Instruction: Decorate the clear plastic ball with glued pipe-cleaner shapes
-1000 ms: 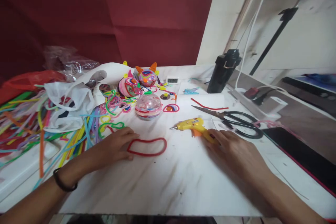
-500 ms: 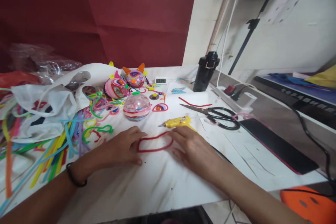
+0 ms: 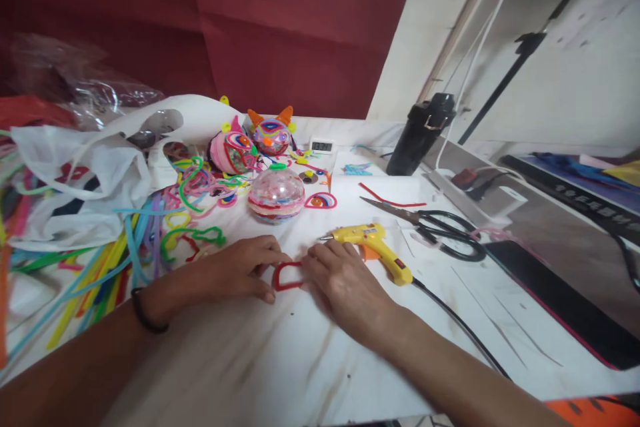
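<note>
A red pipe cleaner (image 3: 277, 278), bent into a loop, lies on the white marbled table between my hands. My left hand (image 3: 233, 272) is at the loop's left end, thumb and forefinger apart, a fingertip close to its top edge. My right hand (image 3: 347, 287) has its fingers curled over the loop's right part and hides it. Just beyond my right hand lies a yellow glue gun (image 3: 373, 240), nozzle to the left. Behind my hands stands a clear ball (image 3: 277, 192) wound with pink and red pipe cleaners. Beside it lies an eye-shaped piece (image 3: 321, 201).
Black-handled scissors (image 3: 445, 230), a red pipe cleaner strip (image 3: 393, 197) and a black phone (image 3: 560, 300) lie to the right. A black bottle (image 3: 417, 137) and two decorated balls (image 3: 273, 138) stand behind. Colourful pipe cleaners (image 3: 107, 287) and a white bag (image 3: 100, 193) fill the left.
My right hand has moved left toward my left hand and covers more of the red loop. The glue gun now shows more fully. The camera view has shifted.
</note>
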`<act>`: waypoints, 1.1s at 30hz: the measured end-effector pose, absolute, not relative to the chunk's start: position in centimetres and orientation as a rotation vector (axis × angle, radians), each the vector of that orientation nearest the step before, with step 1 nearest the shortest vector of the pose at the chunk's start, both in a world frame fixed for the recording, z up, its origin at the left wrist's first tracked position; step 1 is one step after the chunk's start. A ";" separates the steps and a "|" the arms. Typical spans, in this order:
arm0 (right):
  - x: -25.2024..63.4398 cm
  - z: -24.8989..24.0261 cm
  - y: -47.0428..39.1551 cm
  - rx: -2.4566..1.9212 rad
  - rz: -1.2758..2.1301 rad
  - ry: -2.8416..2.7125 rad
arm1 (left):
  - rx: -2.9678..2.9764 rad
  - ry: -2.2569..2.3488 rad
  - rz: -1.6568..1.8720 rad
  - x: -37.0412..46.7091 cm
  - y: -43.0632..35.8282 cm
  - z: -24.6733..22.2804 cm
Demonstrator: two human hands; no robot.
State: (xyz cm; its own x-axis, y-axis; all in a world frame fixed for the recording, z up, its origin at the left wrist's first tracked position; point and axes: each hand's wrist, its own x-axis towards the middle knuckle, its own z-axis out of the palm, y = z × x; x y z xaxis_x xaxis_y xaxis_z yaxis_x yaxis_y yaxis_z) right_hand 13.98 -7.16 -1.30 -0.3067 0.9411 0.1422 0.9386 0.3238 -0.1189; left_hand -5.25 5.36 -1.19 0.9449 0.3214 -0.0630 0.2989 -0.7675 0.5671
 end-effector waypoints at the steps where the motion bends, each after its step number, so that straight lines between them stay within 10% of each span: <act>1: 14.0 -1.5 -7.2 -1.709 0.029 -2.380 | 2.490 0.443 0.060 -5.3 5.4 -1.3; 28: 14.9 -3.1 -7.8 -1.424 0.070 -2.122 | 2.282 0.703 0.258 -5.8 4.4 -2.4; 33: 15.3 0.6 -7.0 -1.581 0.260 -1.893 | 2.076 0.955 0.897 -6.3 6.2 -2.1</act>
